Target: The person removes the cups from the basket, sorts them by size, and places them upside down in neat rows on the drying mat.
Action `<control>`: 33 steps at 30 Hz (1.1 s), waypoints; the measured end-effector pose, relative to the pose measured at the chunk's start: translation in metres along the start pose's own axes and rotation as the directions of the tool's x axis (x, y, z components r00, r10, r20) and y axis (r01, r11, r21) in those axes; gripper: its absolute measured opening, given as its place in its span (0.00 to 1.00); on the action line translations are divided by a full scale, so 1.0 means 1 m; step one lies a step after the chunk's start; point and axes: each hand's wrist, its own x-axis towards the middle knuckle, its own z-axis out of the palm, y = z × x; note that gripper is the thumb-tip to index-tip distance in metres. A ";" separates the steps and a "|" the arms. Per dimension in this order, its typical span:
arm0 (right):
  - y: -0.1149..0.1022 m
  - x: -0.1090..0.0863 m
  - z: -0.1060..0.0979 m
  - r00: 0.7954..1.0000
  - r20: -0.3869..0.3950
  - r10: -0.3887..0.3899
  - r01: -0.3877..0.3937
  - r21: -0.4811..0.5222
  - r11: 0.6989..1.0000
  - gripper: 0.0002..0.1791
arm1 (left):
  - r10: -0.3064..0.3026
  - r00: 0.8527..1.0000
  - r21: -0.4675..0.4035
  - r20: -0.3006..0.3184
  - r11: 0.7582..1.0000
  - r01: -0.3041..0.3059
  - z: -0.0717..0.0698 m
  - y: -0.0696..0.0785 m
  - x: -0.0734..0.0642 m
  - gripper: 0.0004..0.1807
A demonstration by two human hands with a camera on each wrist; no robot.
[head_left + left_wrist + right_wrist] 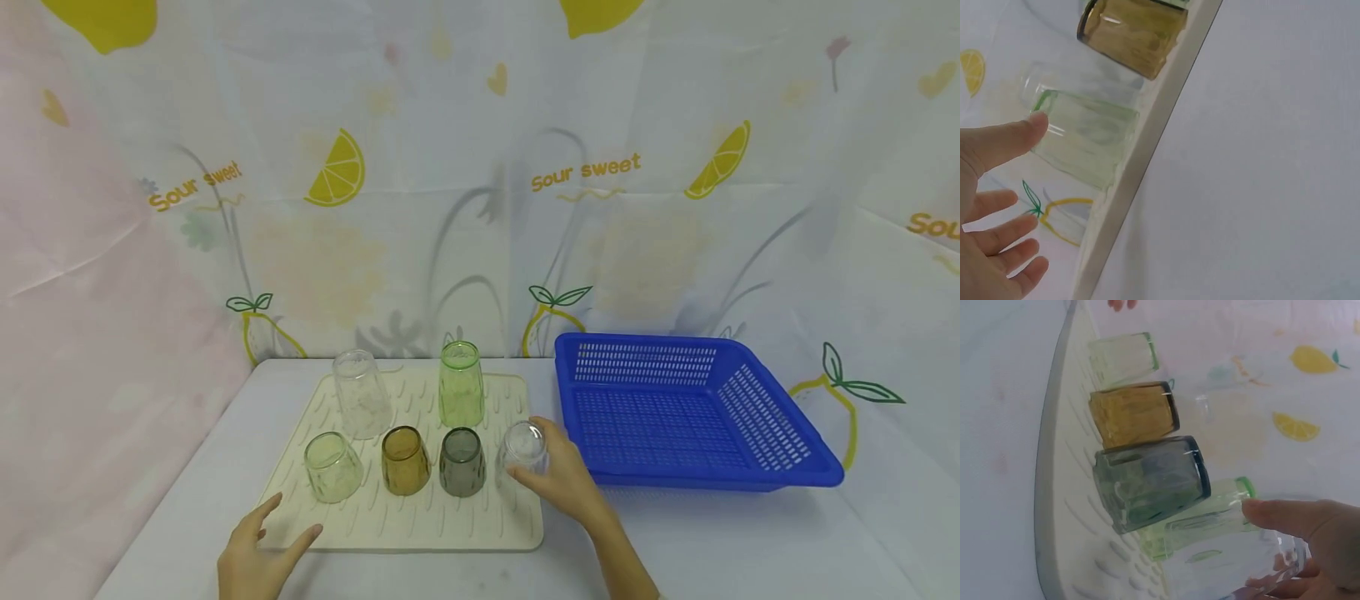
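Note:
At the right edge of a cream drying mat [405, 533], my right hand [566, 479] curls its thumb and fingers round a short clear glass [525, 454]. The right wrist view shows the thumb on the near side of this glass [1210, 565] and the fingers behind it. Beside it in the front row stand a grey glass [462, 462], an amber glass [406, 462] and a pale green glass [333, 468]. My left hand [255, 558] is apart from the pale green glass, near the mat's front left corner, fingers spread and holding nothing.
Behind the front row, a tall clear glass [363, 396] and a tall green glass [461, 387] stand on the mat. A blue perforated basket [697, 479] sits to the right on the white table [720, 550]. A lemon-print cloth [420, 250] hangs behind.

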 end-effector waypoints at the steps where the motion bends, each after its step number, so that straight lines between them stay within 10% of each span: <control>1: 0.001 0.000 0.001 1.000 0.003 0.004 -0.004 0.002 1.000 0.38 | -0.026 0.999 0.016 0.018 1.000 0.026 -0.002 -0.003 0.001 0.37; 6: 0.009 0.002 0.009 1.000 0.018 0.007 -0.007 0.021 1.000 0.39 | -0.102 0.980 0.068 0.170 0.994 0.091 -0.006 -0.016 0.005 0.49; 12: 0.019 0.004 0.019 1.000 0.024 0.009 -0.009 -0.002 1.000 0.39 | -0.154 0.892 0.192 0.424 0.978 0.077 -0.004 -0.029 0.011 0.63; 23: 0.025 0.004 0.028 0.999 0.035 0.032 -0.033 0.029 0.999 0.39 | -0.227 0.838 0.235 0.496 0.964 0.123 0.000 -0.031 0.016 0.69; 33: 0.030 0.005 0.034 0.999 0.028 0.037 -0.038 0.040 0.998 0.39 | -0.235 0.827 0.239 0.510 0.963 0.126 -0.001 -0.034 0.020 0.70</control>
